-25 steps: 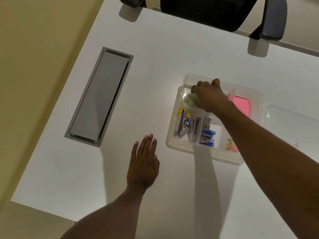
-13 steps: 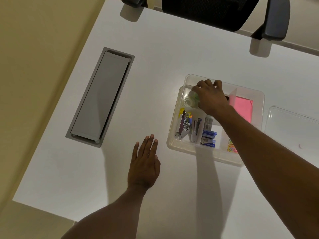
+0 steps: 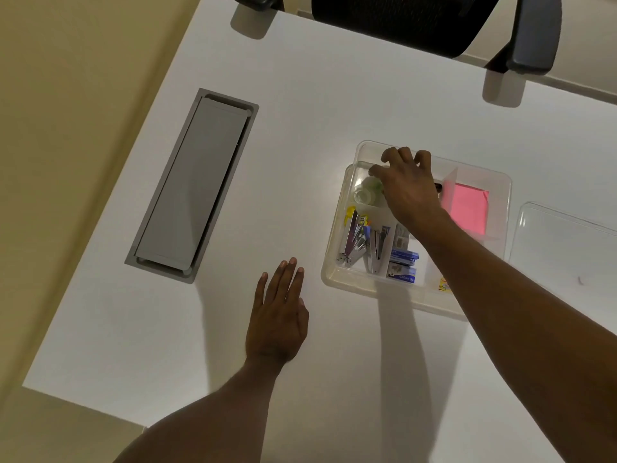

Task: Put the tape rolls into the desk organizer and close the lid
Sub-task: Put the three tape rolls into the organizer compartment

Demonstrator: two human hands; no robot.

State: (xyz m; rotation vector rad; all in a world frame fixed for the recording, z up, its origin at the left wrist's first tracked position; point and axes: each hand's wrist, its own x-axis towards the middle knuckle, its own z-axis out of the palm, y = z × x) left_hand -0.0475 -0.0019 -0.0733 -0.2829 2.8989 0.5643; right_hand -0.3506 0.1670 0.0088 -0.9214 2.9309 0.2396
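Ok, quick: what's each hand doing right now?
Left hand: open, flat on the desk, holding nothing.
Right hand: over the organizer beside the tape rolls, fingers spread; a grip cannot be told.

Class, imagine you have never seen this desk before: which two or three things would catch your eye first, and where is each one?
First, the right hand reaching into the far-left compartment of the clear plastic desk organizer, over the clear tape rolls. Next, the bright pink sticky-note pad in the organizer's far-right compartment. Then the long grey cable hatch set into the white desk, to the left, with the left hand flat on the desk nearer the camera.
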